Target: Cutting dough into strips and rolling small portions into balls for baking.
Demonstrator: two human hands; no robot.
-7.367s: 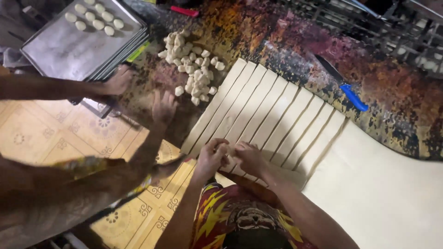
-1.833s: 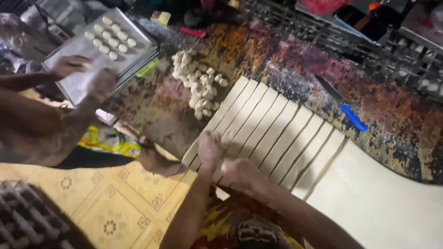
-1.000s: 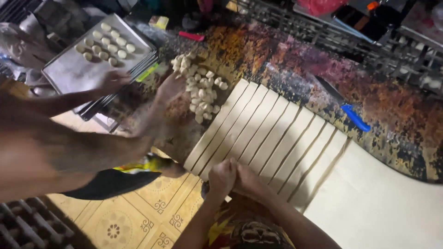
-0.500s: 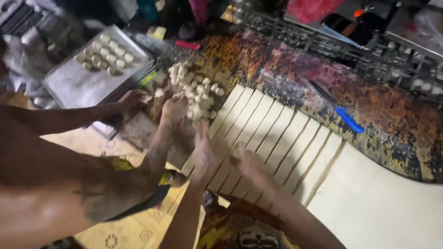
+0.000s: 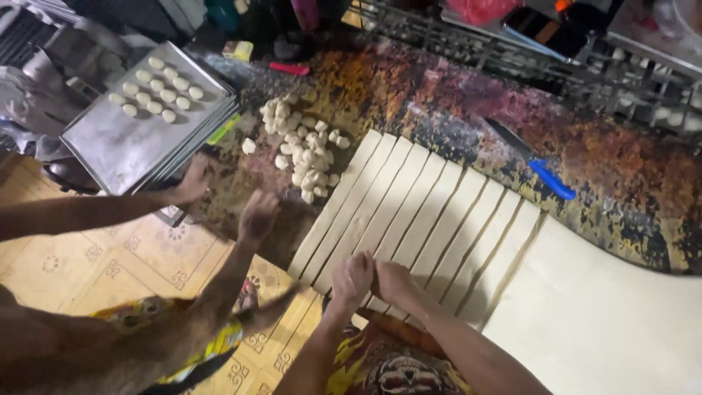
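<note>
Head view, steeply down, close.

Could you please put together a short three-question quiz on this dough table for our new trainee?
1. True or false: the left hand and right hand are at the near ends of the dough strips.
2. Where does the knife with the blue handle lie?
A. on the tray
B. on the counter beyond the strips
C. in a hand
3. Fill in: the tray holds round dough pieces near its ____ end.

Key: 1 true; 2 B; 3 far.
</note>
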